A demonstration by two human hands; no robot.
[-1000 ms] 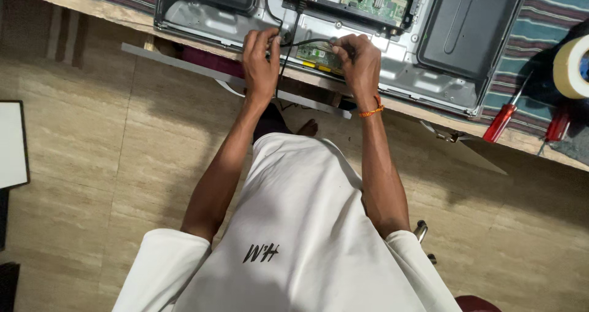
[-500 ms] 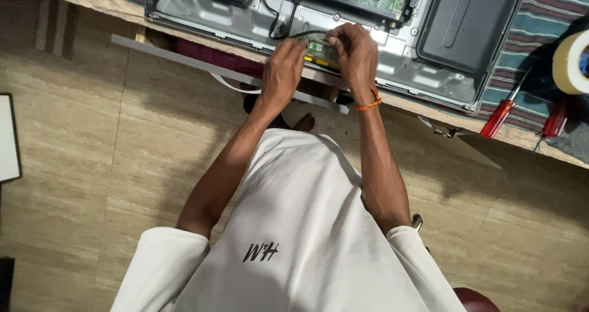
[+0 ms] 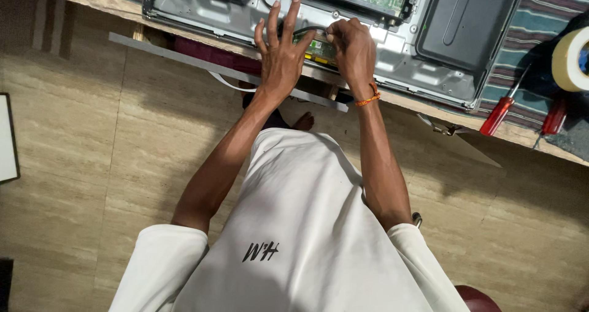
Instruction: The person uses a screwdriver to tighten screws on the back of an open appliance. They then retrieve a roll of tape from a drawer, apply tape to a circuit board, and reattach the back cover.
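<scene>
We see the opened metal chassis (image 3: 245,17) lying long-axis across the bench edge, a small board (image 3: 316,47) at its near rim. Our left hand (image 3: 279,57) rests just left of it, fingers spread apart; our right hand (image 3: 353,51) sits touching it, fingers pinched together, probably on the black cable (image 3: 307,30).

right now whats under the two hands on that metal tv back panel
Between the left hand and right hand a small green board strip and a black cable show on the metal panel. Whatever lies beneath the palms is covered.
</scene>
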